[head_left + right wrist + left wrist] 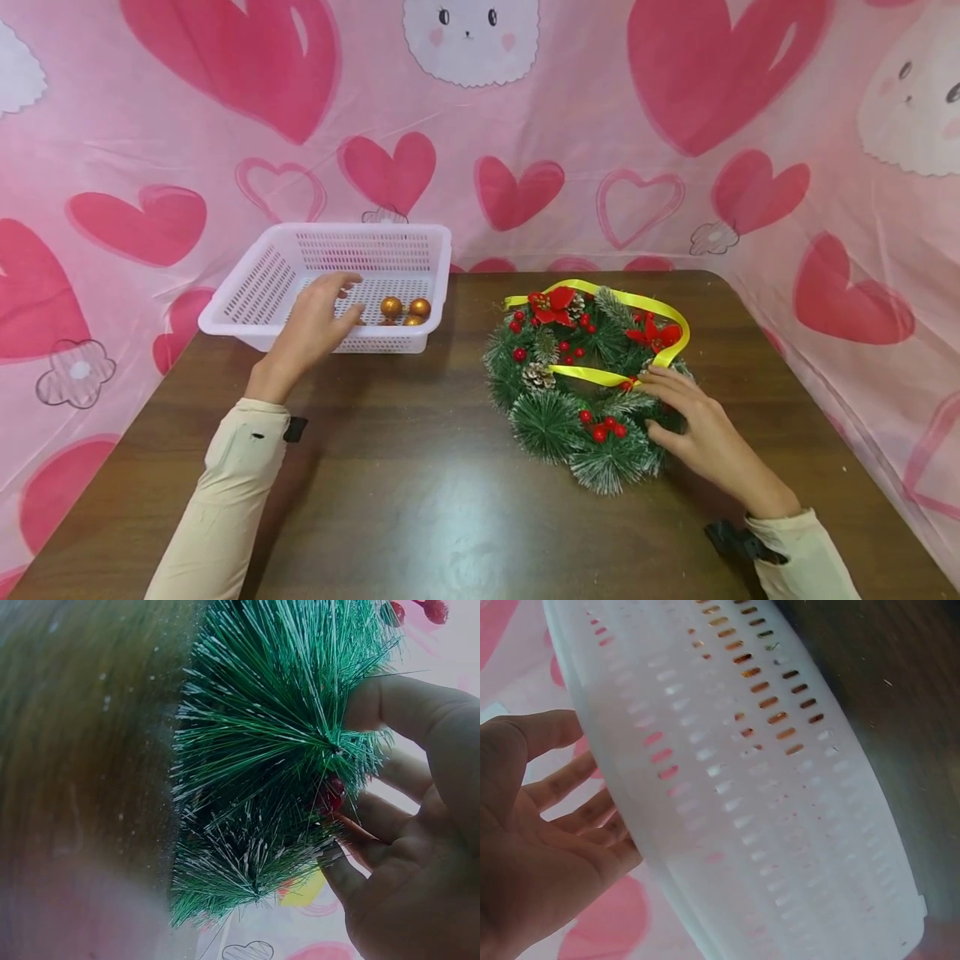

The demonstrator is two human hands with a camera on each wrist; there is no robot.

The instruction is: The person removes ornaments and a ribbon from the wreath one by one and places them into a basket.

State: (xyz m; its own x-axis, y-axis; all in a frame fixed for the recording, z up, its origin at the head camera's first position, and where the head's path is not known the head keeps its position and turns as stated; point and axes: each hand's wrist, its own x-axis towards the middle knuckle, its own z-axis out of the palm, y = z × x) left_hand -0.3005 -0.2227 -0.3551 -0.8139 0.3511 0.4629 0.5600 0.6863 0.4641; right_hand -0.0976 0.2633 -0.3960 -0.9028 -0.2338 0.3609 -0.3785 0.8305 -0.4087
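My left hand (317, 321) hovers over the near rim of a white plastic basket (262, 332), fingers loosely bent and holding nothing. Several shiny golden balls (391, 307) lie inside, to the right of that hand. In the left wrist view, the fingers (566, 784) reach past the basket's rim. A green Christmas wreath (551, 427) with red flowers, berries and pinecones lies on the right. At its right side my right hand (705, 429) touches the foliage, fingers spread and slightly bent. Across the wreath runs a loose yellow ribbon (637, 302), one part passing by the right fingertips.
Both things are on a dark brown wooden table (420, 500). A pink cloth (585, 108) printed with hearts hangs behind and along the sides. The basket stands at the back left, partly over the table's left-back edge.
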